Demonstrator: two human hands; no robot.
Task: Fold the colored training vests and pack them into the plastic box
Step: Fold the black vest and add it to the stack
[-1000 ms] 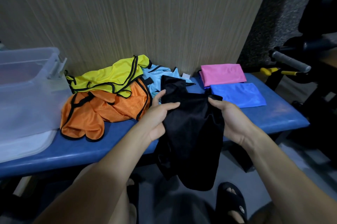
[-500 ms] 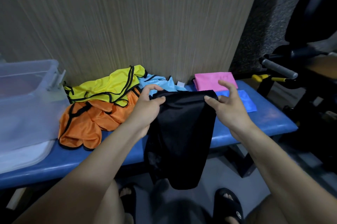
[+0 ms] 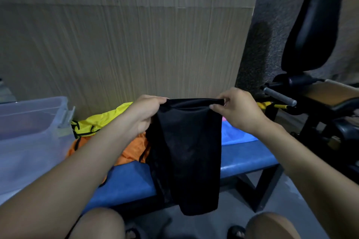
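Note:
A black vest [image 3: 186, 153] hangs in the air in front of the blue bench [image 3: 246, 163]. My left hand [image 3: 145, 114] grips its top left corner and my right hand [image 3: 235, 110] pinches its top right corner. Behind my left arm lie a yellow vest [image 3: 97, 124] and an orange vest [image 3: 132, 151] in a heap on the bench. A folded blue cloth [image 3: 233, 133] shows to the right of the black vest. The clear plastic box [image 3: 33, 122] stands at the left end of the bench. The pink cloth is almost wholly hidden.
A wood-grain panel [image 3: 126, 44] rises behind the bench. A black gym machine [image 3: 314, 25] with a metal bar [image 3: 279, 96] and yellow-handled part [image 3: 272, 105] stands at the right. My knees and sandalled feet are at the bottom edge.
Both hands lifted the black vest higher and stretched its top edge taut; the view tilted up, and the vest now covers the light blue vest and most of the folded cloths.

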